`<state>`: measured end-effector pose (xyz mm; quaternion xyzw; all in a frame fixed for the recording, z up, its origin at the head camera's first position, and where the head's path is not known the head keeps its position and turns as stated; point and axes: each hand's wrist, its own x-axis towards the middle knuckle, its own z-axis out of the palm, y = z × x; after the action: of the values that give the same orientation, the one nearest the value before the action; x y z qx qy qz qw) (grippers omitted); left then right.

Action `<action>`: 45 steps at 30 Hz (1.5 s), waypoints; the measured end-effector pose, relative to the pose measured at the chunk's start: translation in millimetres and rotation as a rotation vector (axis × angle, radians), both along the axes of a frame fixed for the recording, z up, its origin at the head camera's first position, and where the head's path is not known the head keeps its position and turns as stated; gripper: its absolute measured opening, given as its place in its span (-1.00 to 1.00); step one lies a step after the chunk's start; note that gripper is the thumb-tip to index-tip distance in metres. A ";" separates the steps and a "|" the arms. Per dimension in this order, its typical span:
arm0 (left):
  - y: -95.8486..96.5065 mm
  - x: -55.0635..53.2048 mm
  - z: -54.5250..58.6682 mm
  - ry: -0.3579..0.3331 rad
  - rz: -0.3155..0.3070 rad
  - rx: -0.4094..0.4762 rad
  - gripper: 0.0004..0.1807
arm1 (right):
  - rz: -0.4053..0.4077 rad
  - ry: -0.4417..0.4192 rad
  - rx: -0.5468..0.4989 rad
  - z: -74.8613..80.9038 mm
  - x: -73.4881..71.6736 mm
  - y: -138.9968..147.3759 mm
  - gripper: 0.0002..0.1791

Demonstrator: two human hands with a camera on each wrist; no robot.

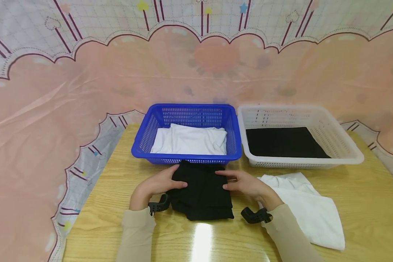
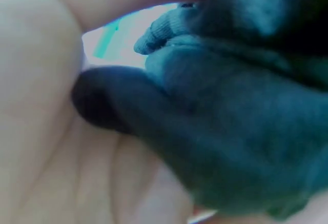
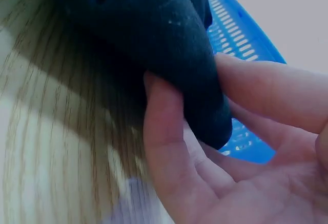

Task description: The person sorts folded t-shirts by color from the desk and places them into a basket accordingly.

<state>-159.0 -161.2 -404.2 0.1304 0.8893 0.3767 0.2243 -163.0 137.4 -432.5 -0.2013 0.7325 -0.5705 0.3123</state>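
A folded black cloth (image 1: pixel 203 194) lies between the two hands, just in front of the blue basket (image 1: pixel 186 157). My left hand (image 1: pixel 158 182) grips its left side, thumb over the top. In the left wrist view the dark fabric (image 2: pixel 230 121) fills the space between thumb and fingers, and a ribbed edge shows. On the opposite side, my right hand (image 1: pixel 249 186) pinches the cloth's right edge. The right wrist view has the rolled edge (image 3: pixel 200 80) held between thumb and fingers, near the wooden table (image 3: pixel 41 131).
White folded cloth (image 1: pixel 193 140) lies inside the blue basket. Beside it stands a white basket (image 1: pixel 304 161) holding black cloth (image 1: pixel 285 143). Another white cloth (image 1: pixel 317 216) is spread on the table by the right forearm. A patterned curtain (image 1: pixel 216 72) hangs behind the baskets.
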 end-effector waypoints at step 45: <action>0.3 1.9 10.7 0.081 -0.002 0.046 -0.11 | 0.070 -0.018 -0.036 15.6 6.6 0.7 -0.57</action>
<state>-157.1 -160.9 -393.5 0.1515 0.8885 0.3913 0.1857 -156.4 138.1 -416.9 -0.2272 0.7120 -0.5740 0.3348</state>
